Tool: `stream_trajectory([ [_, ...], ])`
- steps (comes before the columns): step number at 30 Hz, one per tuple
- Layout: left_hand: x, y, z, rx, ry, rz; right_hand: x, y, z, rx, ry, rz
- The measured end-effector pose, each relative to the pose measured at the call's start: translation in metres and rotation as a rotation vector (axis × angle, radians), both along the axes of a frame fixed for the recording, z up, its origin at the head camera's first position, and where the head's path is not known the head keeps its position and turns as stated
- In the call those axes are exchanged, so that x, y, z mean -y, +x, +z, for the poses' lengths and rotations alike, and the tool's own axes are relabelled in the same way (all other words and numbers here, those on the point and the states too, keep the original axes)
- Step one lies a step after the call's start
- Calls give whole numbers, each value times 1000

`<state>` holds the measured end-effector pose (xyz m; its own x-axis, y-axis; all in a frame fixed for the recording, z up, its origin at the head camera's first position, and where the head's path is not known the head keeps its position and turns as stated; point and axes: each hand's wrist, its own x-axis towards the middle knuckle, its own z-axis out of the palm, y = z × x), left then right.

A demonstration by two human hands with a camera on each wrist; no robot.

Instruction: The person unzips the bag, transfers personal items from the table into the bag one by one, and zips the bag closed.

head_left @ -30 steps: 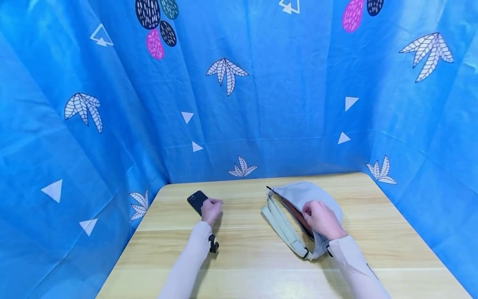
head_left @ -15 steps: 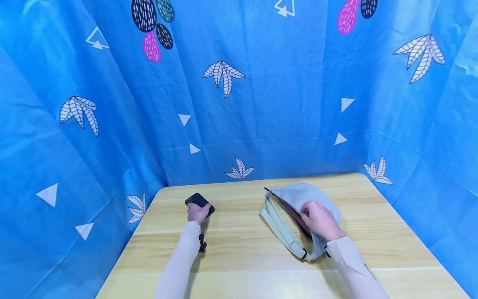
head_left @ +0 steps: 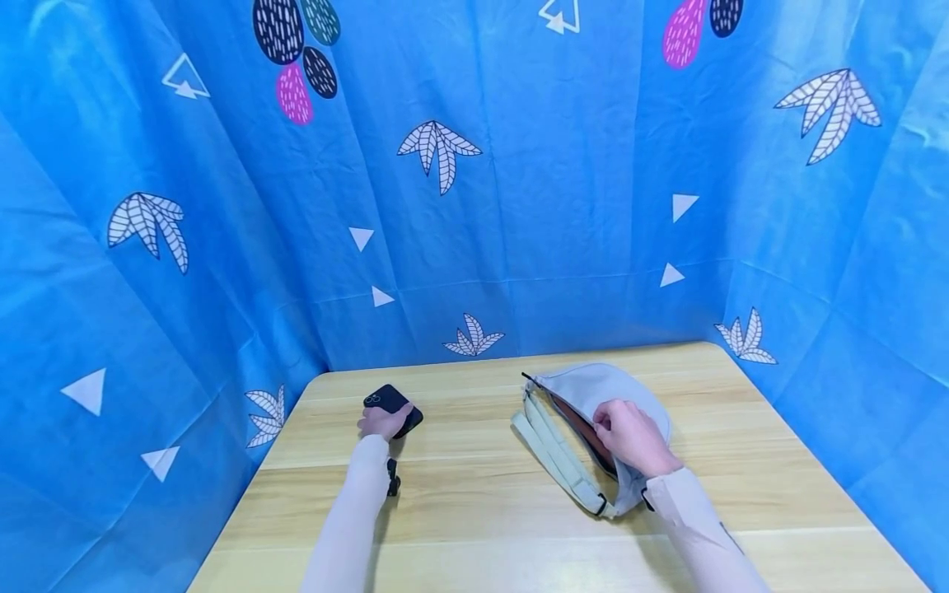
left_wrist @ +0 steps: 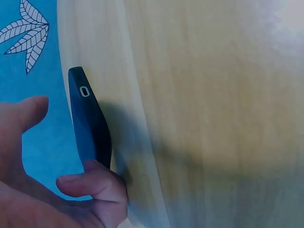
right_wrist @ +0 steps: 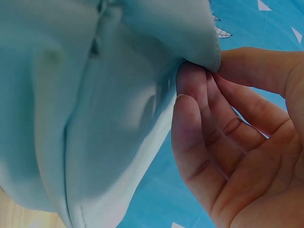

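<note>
— Head view first. On the left?

— Left hand far out on the wooden desk, near the back left corner, fingers curled round the near end of a black phone. Camera end of the phone pointing away toward the blue curtain.

— And on the right?

— Right hand on a pale grey bag lying right of the middle of the desk. Fingers pinching the upper lip of the opening, reddish lining showing inside. Pale green strap running along the near left side of the bag, down to a dark buckle. Phone and bag well apart.

— Left wrist view?

— Phone seen edge-on, tilted up off the desk, dark shadow under it. Left hand gripping the lower end, one finger wrapped round the edge, thumb held apart on the other side, not touching. Blue curtain with a white leaf print behind.

— Right wrist view?

— Bag filling most of the frame, soft grey cloth with a seam down it. Right hand with fingers pressed together and bent, fingertips against the thumb, pinching the folded edge of the cloth between them. Edge lifted clear of the desk.
</note>
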<state>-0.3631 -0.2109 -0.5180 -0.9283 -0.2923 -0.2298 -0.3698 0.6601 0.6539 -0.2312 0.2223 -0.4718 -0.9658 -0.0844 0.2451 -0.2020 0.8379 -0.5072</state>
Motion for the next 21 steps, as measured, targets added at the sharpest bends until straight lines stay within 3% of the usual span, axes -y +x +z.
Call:
stream_trajectory([
  [6, -6, -12, -6, -4, -106, 3, 0, 0, -1, -13, -3, -7],
  [13, -10, -15, -10, -12, -240, -15, 0, 0, -1, -2, -5, -8],
  [21, -13, -15, -3, 31, -191, -16, 0, 0, -2, 4, -7, -9],
])
